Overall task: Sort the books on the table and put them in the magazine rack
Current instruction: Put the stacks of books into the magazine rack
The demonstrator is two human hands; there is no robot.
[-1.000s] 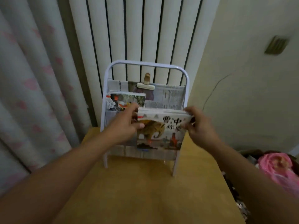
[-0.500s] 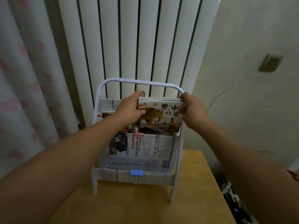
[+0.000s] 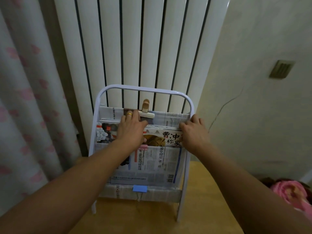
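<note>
Both forearms reach forward from the lower corners toward a white metal magazine rack (image 3: 189, 105) that stands on a wooden counter (image 3: 152, 220), in front of a ribbed white radiator (image 3: 135, 48).

The left hand (image 3: 131, 130) lies palm down over the left upper part of a picture book (image 3: 168, 137) with an elephant on its cover and large Chinese characters. Its fingers reach over the book's top edge, and a gold ring (image 3: 129, 114) shows on one of them. The thumb points right along the top of the cover. The fingertips are hidden behind the edge, though the hand appears to be gripping the book there.

The right hand (image 3: 194, 130) takes the book's upper right corner, knuckles up, fingers curled over the top edge just beside the rack's right tube.

The book stands upright in the rack's middle pocket, its lower half hidden behind a folded newspaper (image 3: 152, 164) that forms the pocket front (a pink clip (image 3: 143, 146) sits on that paper's top edge). Another book (image 3: 105, 134) with a flower picture stands to its left in the same pocket.

Behind the hands, a wooden clip (image 3: 146, 108) grips the newspaper lining the top pocket. A blue clip (image 3: 139, 188) holds the bottom strip. A pink-patterned curtain (image 3: 25, 98) hangs to the left, and a pink cloth (image 3: 290, 191) lies low on the right.
</note>
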